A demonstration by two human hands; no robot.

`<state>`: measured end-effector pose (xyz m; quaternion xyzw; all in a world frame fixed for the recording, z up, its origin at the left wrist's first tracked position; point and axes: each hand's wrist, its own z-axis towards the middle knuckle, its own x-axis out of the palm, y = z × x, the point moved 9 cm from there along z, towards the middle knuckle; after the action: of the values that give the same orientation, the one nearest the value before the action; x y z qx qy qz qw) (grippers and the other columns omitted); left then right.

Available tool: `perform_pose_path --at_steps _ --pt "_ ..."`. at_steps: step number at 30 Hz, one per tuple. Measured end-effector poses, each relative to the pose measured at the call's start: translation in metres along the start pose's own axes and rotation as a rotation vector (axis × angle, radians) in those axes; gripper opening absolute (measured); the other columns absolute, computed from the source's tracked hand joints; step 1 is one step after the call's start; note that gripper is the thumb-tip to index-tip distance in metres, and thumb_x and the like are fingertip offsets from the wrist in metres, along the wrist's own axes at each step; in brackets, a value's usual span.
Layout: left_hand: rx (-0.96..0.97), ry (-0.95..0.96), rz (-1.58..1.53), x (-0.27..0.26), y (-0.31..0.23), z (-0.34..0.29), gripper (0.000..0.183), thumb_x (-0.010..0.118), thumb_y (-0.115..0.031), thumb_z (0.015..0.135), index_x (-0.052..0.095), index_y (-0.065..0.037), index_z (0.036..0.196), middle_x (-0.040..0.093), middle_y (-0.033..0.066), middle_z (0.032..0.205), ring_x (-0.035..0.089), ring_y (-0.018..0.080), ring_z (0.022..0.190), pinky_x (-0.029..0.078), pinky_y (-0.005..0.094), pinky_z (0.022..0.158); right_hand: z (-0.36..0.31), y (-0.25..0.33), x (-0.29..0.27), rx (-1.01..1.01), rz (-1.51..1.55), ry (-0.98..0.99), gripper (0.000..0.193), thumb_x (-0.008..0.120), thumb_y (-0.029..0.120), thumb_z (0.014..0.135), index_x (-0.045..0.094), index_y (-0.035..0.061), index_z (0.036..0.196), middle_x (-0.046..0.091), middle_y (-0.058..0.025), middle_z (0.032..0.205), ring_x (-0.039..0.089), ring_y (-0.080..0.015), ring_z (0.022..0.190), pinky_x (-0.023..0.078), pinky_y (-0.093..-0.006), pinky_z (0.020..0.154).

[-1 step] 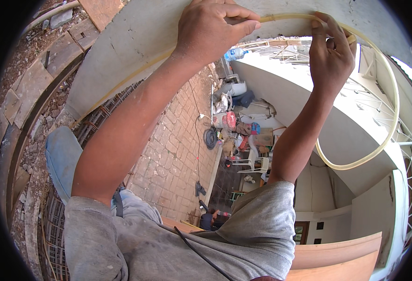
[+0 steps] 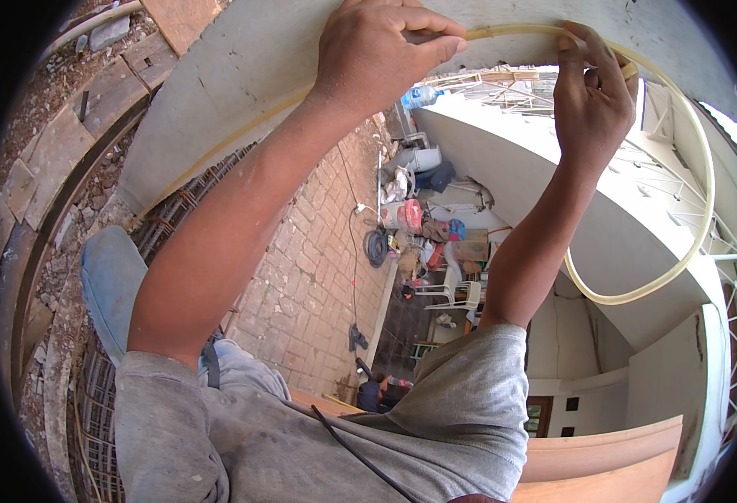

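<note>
A yellowish translucent hose (image 2: 709,189) runs along a grey concrete surface (image 2: 217,88) at the top of the view. My left hand (image 2: 372,54) pinches it between thumb and fingers. To the right, my right hand (image 2: 596,96) also has its fingers closed on the hose, thumb towards the concrete. Beyond that hand the hose hangs in a wide loop, passing behind my right forearm. On the other side, it trails down to the lower left, partly hidden by my left forearm.
Far below lies brick paving (image 2: 301,251) with a cable across it. Buckets (image 2: 402,216), white chairs (image 2: 456,292) and clutter line its right side. A plastic bottle (image 2: 421,96) stands beyond my hands. Steel rebar (image 2: 100,436) is at left, a person (image 2: 371,396) below, a wooden panel (image 2: 611,469) lower right.
</note>
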<state>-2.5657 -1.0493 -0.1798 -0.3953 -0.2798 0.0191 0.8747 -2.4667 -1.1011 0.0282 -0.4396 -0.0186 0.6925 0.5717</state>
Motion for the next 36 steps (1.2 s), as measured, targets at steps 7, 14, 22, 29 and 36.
perform_pose_path --at_steps 7,14,22,29,36 --pt "0.023 -0.029 -0.007 -0.0016 0.0009 -0.0004 0.013 0.086 -0.017 0.078 0.083 -0.014 0.09 0.065 0.0059 0.079 0.062 0.0256 0.081 0.052 0.039 0.076 0.0006 0.0005 0.0022 0.004 -0.036 -0.001 0.018 0.08 0.022 0.093 0.083 0.0195 0.111 0.063 0.004 0.09 0.045 -0.0073 0.073 0.041 -0.0241 0.064" --pt "0.059 -0.056 0.011 -0.0022 -0.0006 -0.0002 0.012 0.086 -0.017 0.077 0.083 -0.014 0.089 0.064 0.0055 0.077 0.062 0.0256 0.08 0.052 0.0394 0.075 0.0008 0.0017 0.0026 0.034 -0.077 0.023 0.018 0.078 0.023 0.095 0.082 0.0195 0.112 0.062 0.0022 0.092 0.048 -0.0075 0.075 0.044 -0.0242 0.067" --pt "0.027 -0.046 -0.01 -0.0009 0.0001 0.0003 0.012 0.086 -0.015 0.077 0.084 -0.015 0.089 0.065 0.0051 0.077 0.061 0.0245 0.079 0.051 0.0385 0.074 0.0018 -0.0019 0.0022 0.105 -0.037 0.031 0.019 0.077 0.026 0.096 0.082 0.0215 0.113 0.062 0.0009 0.099 0.05 -0.0043 0.068 0.046 -0.0222 0.063" --pt "0.036 -0.036 -0.005 -0.001 -0.0007 -0.0002 0.012 0.086 -0.016 0.078 0.084 -0.015 0.09 0.065 0.0048 0.077 0.061 0.0238 0.08 0.051 0.0383 0.074 0.0013 -0.0044 0.0025 0.122 -0.034 0.056 0.019 0.078 0.025 0.096 0.082 0.0203 0.113 0.062 0.0017 0.097 0.049 -0.003 0.068 0.046 -0.0212 0.064" --pt "0.024 -0.041 0.0 -0.0006 -0.0001 -0.0008 0.012 0.086 -0.017 0.078 0.084 -0.015 0.09 0.064 0.0045 0.078 0.06 0.0239 0.081 0.051 0.0387 0.074 -0.0002 -0.0042 0.0015 0.095 -0.04 0.025 0.018 0.078 0.021 0.095 0.083 0.0205 0.112 0.061 0.0032 0.094 0.048 -0.0025 0.069 0.045 -0.0214 0.063"
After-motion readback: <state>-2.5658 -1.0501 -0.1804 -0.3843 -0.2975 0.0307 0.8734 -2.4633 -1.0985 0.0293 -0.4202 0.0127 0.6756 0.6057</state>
